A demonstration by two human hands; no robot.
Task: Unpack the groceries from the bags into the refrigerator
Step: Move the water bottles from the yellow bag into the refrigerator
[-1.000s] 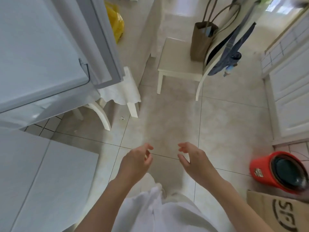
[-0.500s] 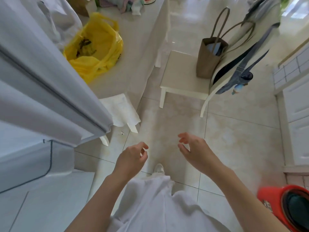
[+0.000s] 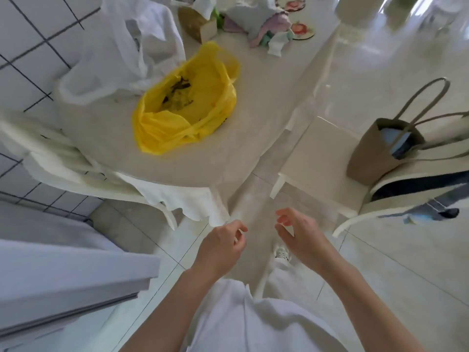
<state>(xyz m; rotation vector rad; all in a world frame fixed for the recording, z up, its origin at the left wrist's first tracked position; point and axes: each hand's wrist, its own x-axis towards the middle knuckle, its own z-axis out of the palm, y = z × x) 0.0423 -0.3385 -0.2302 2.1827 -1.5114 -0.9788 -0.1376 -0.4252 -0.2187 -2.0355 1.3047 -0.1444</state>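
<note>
From the head camera I look down on both bare hands held low in front of the white shirt, above the pale tiled floor (image 3: 380, 262). My left hand (image 3: 220, 247) hangs with its fingers (image 3: 239, 228) loosely curled and nothing in them; my right hand (image 3: 302, 237) is the same, its fingers (image 3: 284, 219) relaxed, bent inward and holding nothing. The two hands sit near each other but apart, with a white shoe (image 3: 281, 252) showing on the floor between and below them. Ahead and to the left stands the round beige desk (image 3: 203, 161). On it lies a crumpled yellow plastic grocery bag (image 3: 185, 107), its mouth open toward me, with something dark inside that I cannot make out. Just behind it, touching its far-left side, sits a white translucent plastic bag (image 3: 121, 54). Further back on the desk I see a heap of pastel cloths (image 3: 258, 24). A white cloth (image 3: 187, 201) hangs off the desk's near edge, just beyond my left hand. At lower left a grey-white refrigerator door edge (image 3: 71, 280) comes into view. To the right a cream wooden chair (image 3: 322, 158) carries a brown tote bag with long handles (image 3: 380, 148), standing upright on the seat.
</note>
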